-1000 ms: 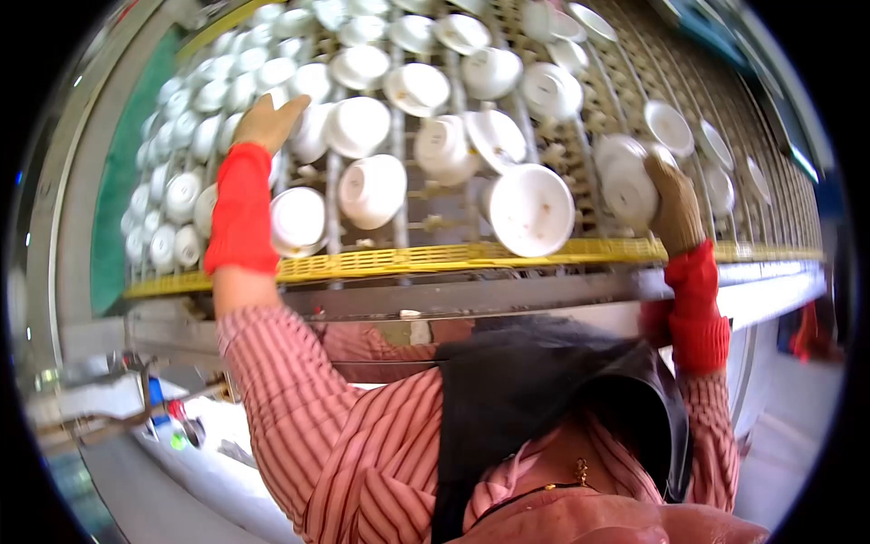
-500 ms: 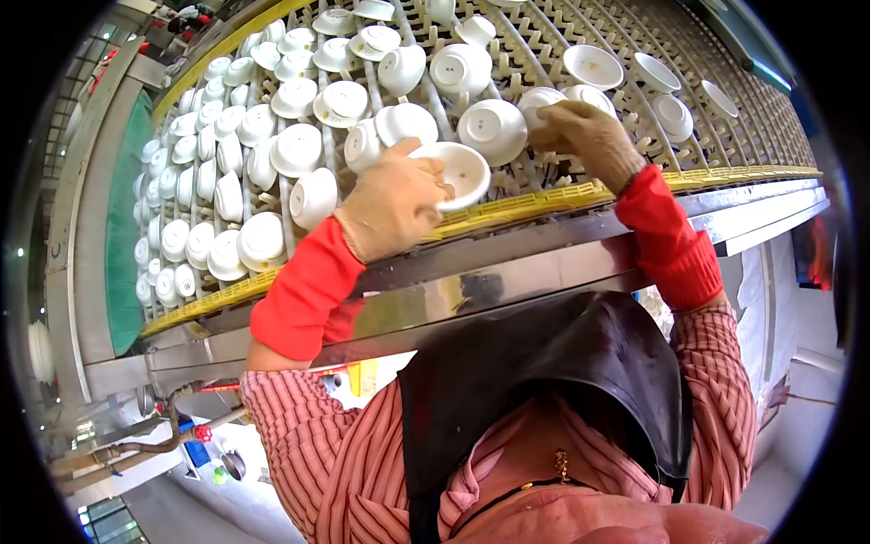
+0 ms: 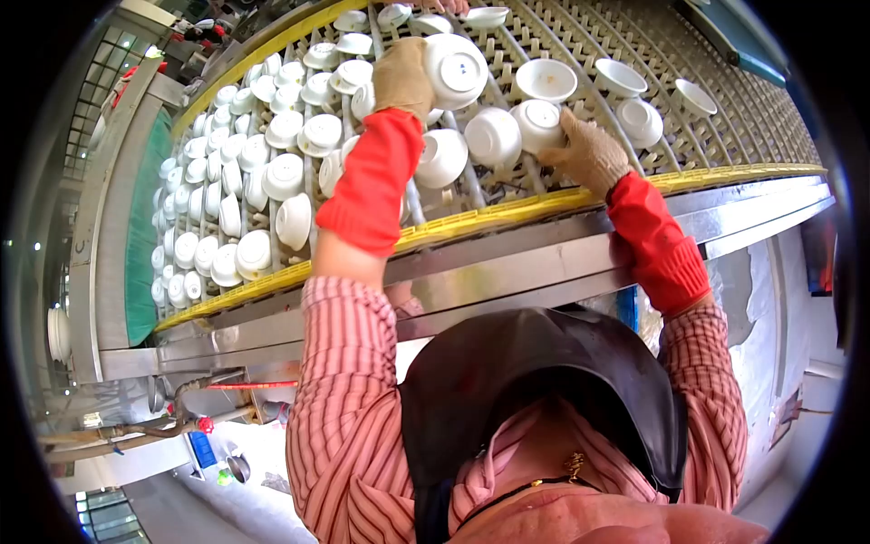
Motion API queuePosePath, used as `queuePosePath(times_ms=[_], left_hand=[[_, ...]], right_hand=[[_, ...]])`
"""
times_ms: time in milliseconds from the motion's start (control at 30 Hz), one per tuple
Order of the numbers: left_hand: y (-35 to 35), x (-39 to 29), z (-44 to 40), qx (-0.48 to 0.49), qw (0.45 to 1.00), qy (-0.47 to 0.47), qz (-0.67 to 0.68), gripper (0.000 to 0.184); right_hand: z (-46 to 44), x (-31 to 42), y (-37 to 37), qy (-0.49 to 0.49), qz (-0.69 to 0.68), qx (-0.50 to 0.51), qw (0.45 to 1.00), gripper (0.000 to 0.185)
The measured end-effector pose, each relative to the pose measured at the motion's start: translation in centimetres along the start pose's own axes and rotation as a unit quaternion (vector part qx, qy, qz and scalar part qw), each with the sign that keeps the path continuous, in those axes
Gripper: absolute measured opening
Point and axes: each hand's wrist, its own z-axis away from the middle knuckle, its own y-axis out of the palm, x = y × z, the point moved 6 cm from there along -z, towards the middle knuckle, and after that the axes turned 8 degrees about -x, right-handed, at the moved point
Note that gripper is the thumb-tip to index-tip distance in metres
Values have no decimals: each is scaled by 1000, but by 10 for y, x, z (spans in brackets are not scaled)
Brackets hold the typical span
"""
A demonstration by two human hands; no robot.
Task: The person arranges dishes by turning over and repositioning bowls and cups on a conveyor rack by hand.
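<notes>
My left hand (image 3: 403,77), gloved in tan with a red sleeve cuff, grips a white bowl (image 3: 456,71) whose base faces the camera. The bowl is over the upper middle of the pegged rack (image 3: 580,27). Farther right, my right hand (image 3: 587,152), gloved too, has its thumb and fingers on the side of another upturned white bowl (image 3: 538,124). Beside that one stand two more bowls, one (image 3: 493,137) touching it and one (image 3: 442,159) nearer the rack's front edge.
Many small white bowls crowd the rack's left part. Several dishes, one (image 3: 621,78) among them, lie to the right. A yellow strip (image 3: 507,210) and a metal ledge (image 3: 507,272) run along the front. Another person's hand (image 3: 439,4) shows at the top edge.
My left hand has moved up and away from the front edge, and a bowl is in its grip there. My right hand has shifted slightly down, beside a bowl. Another person's hand has appeared.
</notes>
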Motion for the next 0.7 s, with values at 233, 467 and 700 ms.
queuePosePath(times_ms=[233,467,700], left_hand=[[89,19,-11,173,955,-79,-228,40],[78,37,22,207,939,-98,-255,83],[74,44,23,255,922,-151,-249,86]], right_hand=[[-1,-35,-34,-57,-51,-137,988,66],[-78,-14,-39,-211,73,-122,967,63],[-143,-46,14,-141,25,-6,990,30]])
